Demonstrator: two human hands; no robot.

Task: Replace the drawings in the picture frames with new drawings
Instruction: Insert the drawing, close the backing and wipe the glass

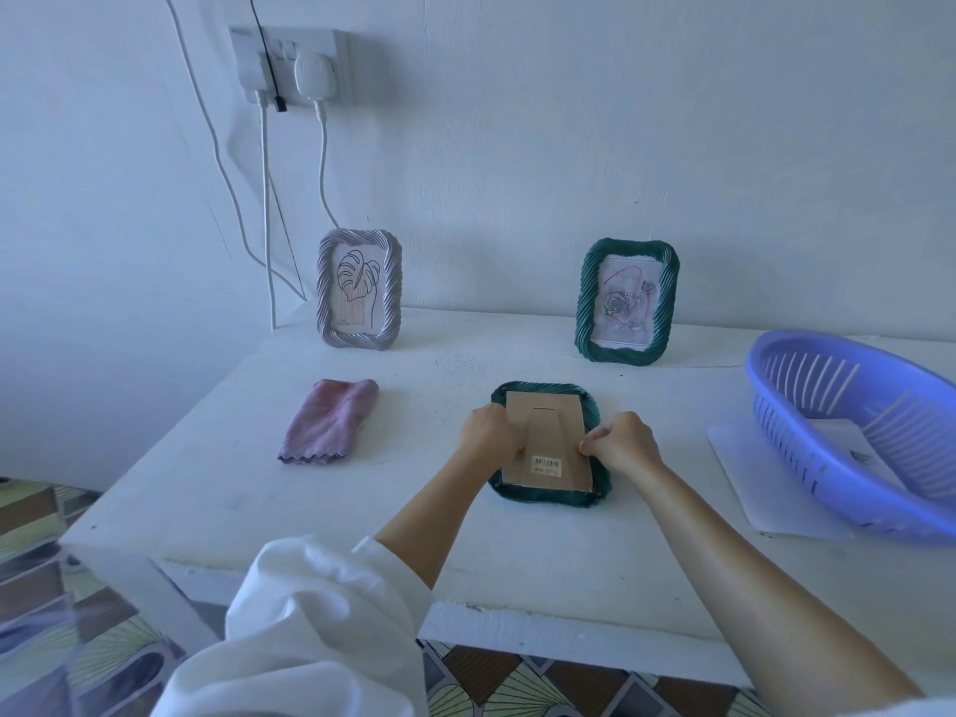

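Green twisted-rim frame (548,496) face-down at mid-table (414,385), drawing hidden underneath. Left hand (489,432) curled at the cardboard back (548,432), fingertips out of sight, hold unclear. Right hand (623,442) pinching the back's right edge. Brown board, stand flap, barcode sticker.

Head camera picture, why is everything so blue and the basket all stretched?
In the head view, cool bluish light, soft shadows, no glare; the wide lens stretches the purple basket at the right edge; the near white sleeve is blurred; the barcode on the face-down green frame is unreadable.
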